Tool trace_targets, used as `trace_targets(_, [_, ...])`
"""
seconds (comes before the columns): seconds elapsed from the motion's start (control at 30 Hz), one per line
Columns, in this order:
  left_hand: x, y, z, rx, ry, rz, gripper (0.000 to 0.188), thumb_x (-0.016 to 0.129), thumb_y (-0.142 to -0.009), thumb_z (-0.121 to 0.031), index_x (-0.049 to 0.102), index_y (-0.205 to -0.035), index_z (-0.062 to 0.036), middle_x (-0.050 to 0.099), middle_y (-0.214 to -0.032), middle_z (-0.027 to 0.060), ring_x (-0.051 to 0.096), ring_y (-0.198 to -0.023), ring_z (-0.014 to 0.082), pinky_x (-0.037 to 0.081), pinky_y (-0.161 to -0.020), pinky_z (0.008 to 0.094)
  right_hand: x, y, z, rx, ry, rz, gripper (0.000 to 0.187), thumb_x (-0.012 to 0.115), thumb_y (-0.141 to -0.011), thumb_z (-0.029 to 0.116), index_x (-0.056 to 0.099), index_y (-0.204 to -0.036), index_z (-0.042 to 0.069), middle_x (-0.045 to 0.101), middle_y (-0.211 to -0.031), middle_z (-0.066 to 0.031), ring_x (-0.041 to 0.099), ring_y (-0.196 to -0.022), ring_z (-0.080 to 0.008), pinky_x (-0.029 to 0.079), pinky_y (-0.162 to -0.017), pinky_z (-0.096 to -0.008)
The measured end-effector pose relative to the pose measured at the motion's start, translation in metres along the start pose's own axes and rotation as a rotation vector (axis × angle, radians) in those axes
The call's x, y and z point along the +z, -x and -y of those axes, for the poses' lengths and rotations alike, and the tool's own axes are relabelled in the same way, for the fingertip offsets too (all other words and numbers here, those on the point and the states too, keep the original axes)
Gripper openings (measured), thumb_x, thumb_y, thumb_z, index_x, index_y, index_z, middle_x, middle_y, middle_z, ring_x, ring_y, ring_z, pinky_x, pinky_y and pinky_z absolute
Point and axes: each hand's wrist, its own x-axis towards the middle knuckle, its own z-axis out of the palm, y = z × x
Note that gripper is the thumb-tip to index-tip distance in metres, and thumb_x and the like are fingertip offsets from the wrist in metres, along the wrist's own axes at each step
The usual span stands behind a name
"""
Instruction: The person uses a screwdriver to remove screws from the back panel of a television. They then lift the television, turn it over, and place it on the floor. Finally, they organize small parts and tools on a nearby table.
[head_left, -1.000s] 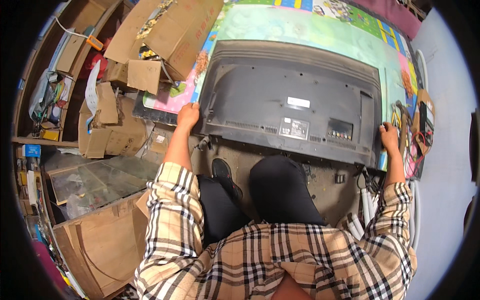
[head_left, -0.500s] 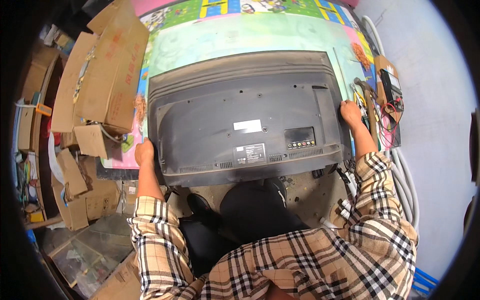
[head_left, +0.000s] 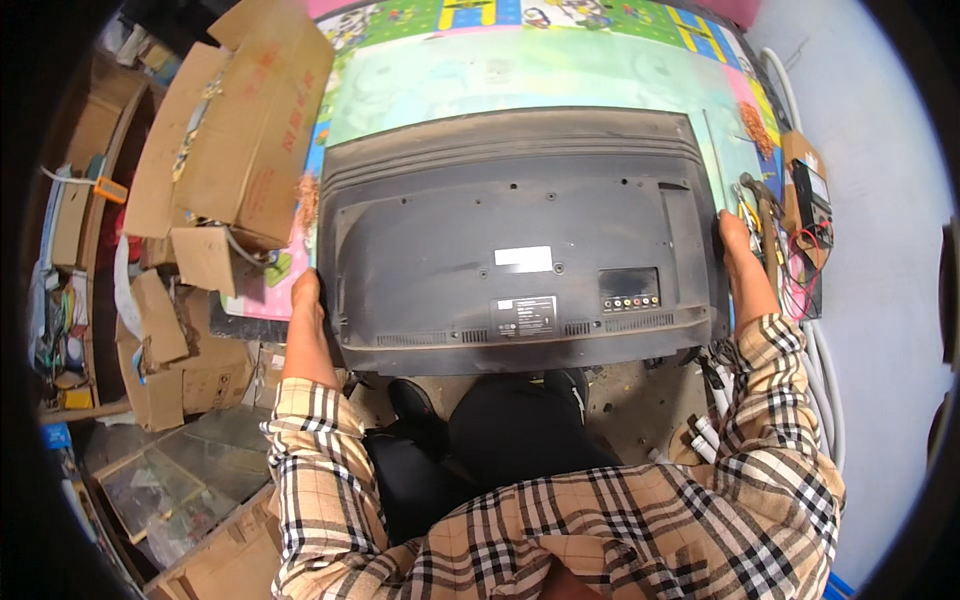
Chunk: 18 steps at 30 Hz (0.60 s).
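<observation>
A flat-screen television (head_left: 440,240) lies with its black, dusty back turned up, near the front edge of the table. Its lower edge, with vents, labels and a recessed panel of coloured sockets, faces me and reaches past the table's edge. My left hand (head_left: 307,292) grips the television's left side near the lower corner. On the opposite side my right hand (head_left: 735,235) holds the right edge, somewhat farther up. The fingers of both hands are partly hidden by the television's rim.
A patterned mat (head_left: 480,80) covers the table. An opened cardboard box (head_left: 260,150) stands at left, with copper wire (head_left: 308,198) beside it. At right lie a hammer (head_left: 765,195), more copper wire (head_left: 757,130) and a multimeter (head_left: 812,190) with leads. Shelves (head_left: 105,240) stand far left.
The whole view has shifted, so the television, table and box appear farther right. Both hands keep their hold on the television's sides.
</observation>
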Motion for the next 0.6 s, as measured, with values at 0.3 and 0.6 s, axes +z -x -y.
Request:
trace_targets(0.3, [-0.004,0.074,-0.049,0.169,0.360,0.042,0.073,0.074,-0.081,-0.044,0.054,-0.128,0.0084,0.056,-0.132,0.0193,0.057,-0.116,0.0292,0.045,-0.097,0.0407,-0.023,-0.025,-0.012,0.106,-0.931,0.375,0.044,0.069,-0.087,0.037,0.063,-0.117,0.006,0.067,-0.114,-0.0105,0.063,-0.099,-0.0267,0.049,-0.089,-0.0399])
trace_targets(0.6, [-0.048,0.164,-0.127,0.373,0.713,-0.024,0.054,0.070,-0.088,-0.037,0.061,-0.117,0.0074,0.067,-0.112,0.0149,0.065,-0.090,0.0244,0.053,-0.080,0.0369,-0.071,-0.001,0.047,-0.046,-1.208,0.331,0.036,0.067,-0.090,0.036,0.068,-0.109,0.006,0.070,-0.107,-0.0089,0.066,-0.094,-0.0228,0.053,-0.083,-0.0357])
